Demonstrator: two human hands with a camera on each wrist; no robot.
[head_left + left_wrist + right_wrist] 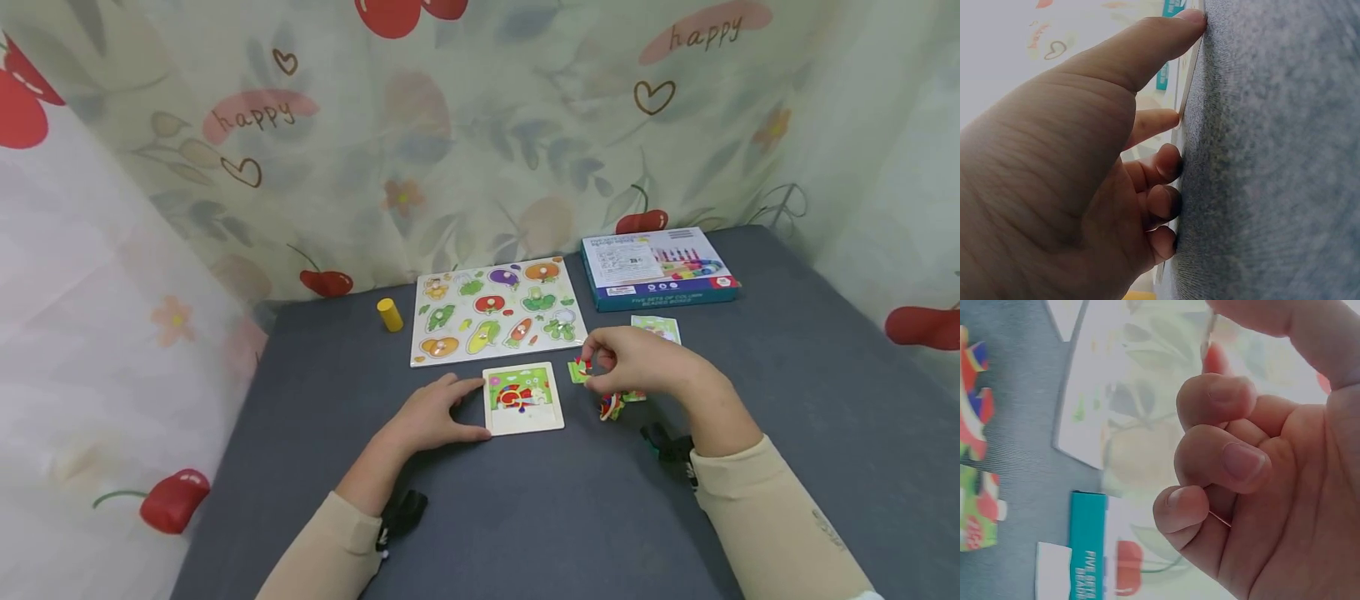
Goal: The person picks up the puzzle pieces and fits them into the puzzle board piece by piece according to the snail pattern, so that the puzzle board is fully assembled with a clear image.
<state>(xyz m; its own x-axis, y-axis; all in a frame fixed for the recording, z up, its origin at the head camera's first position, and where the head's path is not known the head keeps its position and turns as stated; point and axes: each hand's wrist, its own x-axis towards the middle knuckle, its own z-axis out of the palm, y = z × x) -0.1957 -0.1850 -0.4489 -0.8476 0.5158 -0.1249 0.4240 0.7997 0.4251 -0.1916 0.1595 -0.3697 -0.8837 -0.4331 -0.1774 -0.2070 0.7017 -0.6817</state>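
Observation:
A small jigsaw puzzle tray (537, 418) with a pale frame lies on the table, its upper part filled with a colourful picture and its lower part bare. My left hand (431, 414) rests beside it, with the thumb and index finger touching its left edge. Right of the tray, my right hand (637, 360) pinches a green and red puzzle piece (577, 372) between thumb and index finger. In the right wrist view that piece (1209, 334) shows only edge-on, and the other fingers are curled. Loose puzzle pieces (611, 407) lie below the right hand, partly hidden by it.
Behind the tray lies a vegetable peg board (465, 326). A teal and white box (660, 271) is at the back right, with a picture card (657, 327) in front of it. A yellow cylinder (389, 315) stands left of the board. Patterned curtains (480, 142) enclose the table.

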